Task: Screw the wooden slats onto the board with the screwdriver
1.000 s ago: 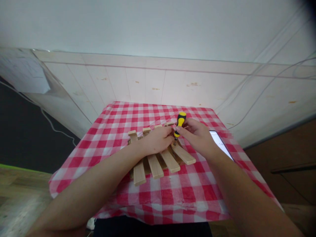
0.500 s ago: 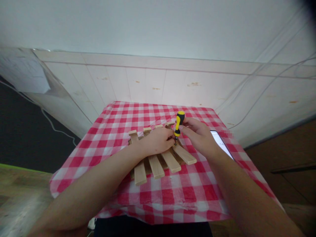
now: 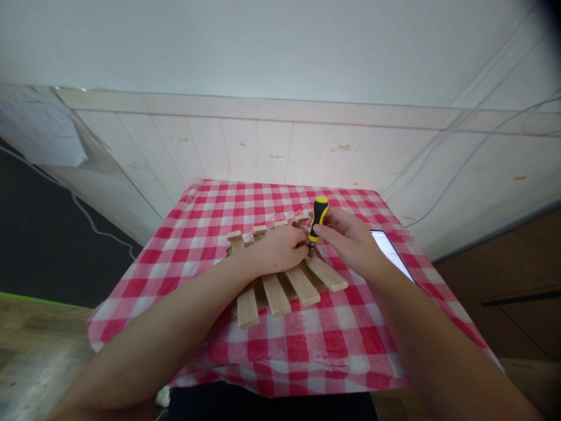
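A small slatted wooden piece (image 3: 276, 294) lies on the tablecloth, its pale bars fanning apart. Across its middle rests my left hand (image 3: 280, 250), fingers curled down and holding the wood beside the rightmost slat. A yellow and black screwdriver (image 3: 320, 211) stands nearly upright over that slat, its tip at a small dark screw or hole. My right hand (image 3: 352, 241) grips the screwdriver's handle from the right with thumb and fingers. Under my left hand, the middle of the slats is hidden.
A red and white checked tablecloth (image 3: 350, 327) covers the small table, whose far edge meets a white panelled wall (image 3: 263, 152). A phone with a lit screen (image 3: 391, 255) lies by my right forearm. Cables (image 3: 460, 169) hang along the wall at right.
The screwdriver handle has turned slightly in my right hand, and more of its black grip shows. My left hand stays on the slats. The view has shifted very slightly.
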The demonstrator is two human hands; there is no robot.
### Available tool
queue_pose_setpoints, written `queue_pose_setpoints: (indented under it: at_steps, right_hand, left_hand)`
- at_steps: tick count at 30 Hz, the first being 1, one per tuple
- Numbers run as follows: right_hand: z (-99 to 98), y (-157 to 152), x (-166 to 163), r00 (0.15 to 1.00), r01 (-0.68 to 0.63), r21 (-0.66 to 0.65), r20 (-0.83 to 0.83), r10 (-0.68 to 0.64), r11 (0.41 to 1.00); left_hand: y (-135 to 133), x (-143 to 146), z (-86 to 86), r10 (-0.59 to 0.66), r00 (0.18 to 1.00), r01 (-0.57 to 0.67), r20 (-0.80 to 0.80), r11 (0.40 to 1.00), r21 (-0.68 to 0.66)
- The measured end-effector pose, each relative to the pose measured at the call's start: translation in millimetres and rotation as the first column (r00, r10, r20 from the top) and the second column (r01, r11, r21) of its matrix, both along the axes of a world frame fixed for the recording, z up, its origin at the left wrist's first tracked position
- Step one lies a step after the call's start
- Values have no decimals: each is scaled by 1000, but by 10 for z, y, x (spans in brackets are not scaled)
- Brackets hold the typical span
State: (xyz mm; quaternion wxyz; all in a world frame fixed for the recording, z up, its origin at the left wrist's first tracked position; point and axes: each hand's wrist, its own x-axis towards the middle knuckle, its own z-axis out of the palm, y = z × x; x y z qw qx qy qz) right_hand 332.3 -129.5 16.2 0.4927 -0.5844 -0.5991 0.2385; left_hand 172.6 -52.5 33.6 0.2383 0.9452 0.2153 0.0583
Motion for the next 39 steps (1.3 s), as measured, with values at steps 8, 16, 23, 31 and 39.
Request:
queue_pose_setpoints:
  at_steps: [8,16,23,31,39]
  right_hand:
    - [-52,38,10,994,100,-27,-34,-101,995]
    - [-6,1,-9,999,3,-1,-50,-4,1000]
    - [-51,29,22,998,59,-27,3,-59,998]
    - [-23,11,24,999,23,4,-31,-23,1000]
    - [-23,9,1,996,93,-23,-3,-93,995]
  left_hand:
    - [-13,9,13,-13,1000,13,2,1000,26]
    - [2,-6,-7,-28,999,28,21,999,24]
    - [-9,-8,13,-16,1000,16,11,1000,-7]
    - [19,-4,-45,-35,999,34,24,998,50]
    - [6,-3,-14,-51,998,49,33,997,52]
